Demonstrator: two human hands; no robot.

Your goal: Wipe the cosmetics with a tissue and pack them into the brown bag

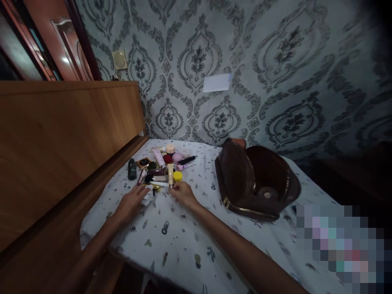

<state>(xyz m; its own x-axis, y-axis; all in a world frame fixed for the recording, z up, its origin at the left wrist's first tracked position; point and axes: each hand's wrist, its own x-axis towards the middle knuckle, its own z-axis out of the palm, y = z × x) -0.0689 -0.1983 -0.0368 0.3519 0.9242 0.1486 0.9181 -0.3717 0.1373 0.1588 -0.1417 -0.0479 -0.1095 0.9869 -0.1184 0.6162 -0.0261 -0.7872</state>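
Note:
My right hand (183, 194) is closed on the dark cap end of a beige tube (170, 173), at the near side of a pile of cosmetics. A yellow-lidded jar (177, 176) sits just beyond those fingers. My left hand (130, 202) lies low over the cloth at the pile's near left, fingers stretched out beside a small clear and yellow item (155, 188). Around them are a pink tube (159, 158), a black pen-like item (187, 160), a dark green bottle (132, 169) and several small jars.
An open brown bag (260, 183) stands on the patterned cloth (183, 249) at the right. A wooden panel (70, 143) rises along the left, and a papered wall (196, 110) closes off the back. The lower right is pixelated.

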